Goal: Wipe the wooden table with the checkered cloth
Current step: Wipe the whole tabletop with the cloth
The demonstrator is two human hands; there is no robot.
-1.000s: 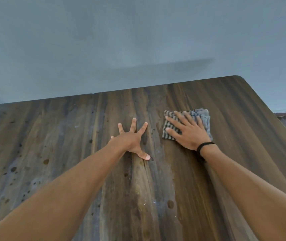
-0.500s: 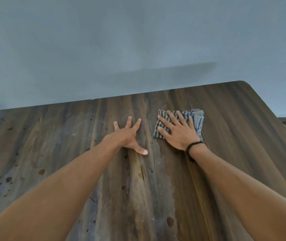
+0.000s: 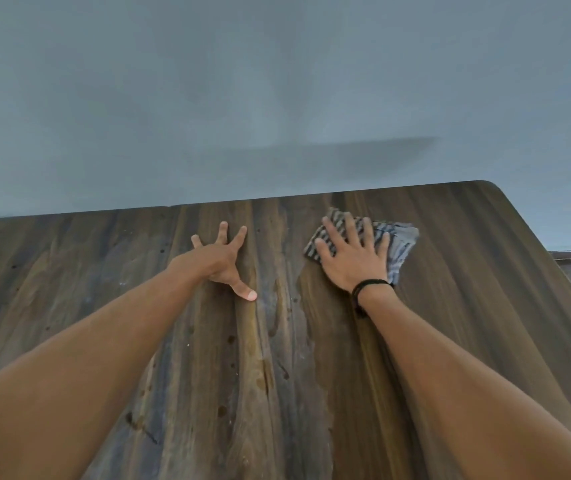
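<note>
The folded grey-and-white checkered cloth [image 3: 400,244] had been pushed closer to the far edge of the dark streaked wooden table [image 3: 485,306], toward its far right corner. It was pressed flat under the spread fingers of the right hand [image 3: 351,258]. The left hand [image 3: 220,259] was braced on bare wood, fingers splayed. Dark spots [image 3: 221,410] toward the near edge were judged still unwiped. Only the left hand lay near the cloth's path.

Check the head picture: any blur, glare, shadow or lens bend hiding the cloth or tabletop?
Head view: soft, even light, only a faint sheen on the wooden table between the forearms. Head view: a broad dim shadow on the wall above the far edge. Head view: wide-angle stretch enlarges the forearms; the checkered cloth under the right hand reads sharp.
</note>
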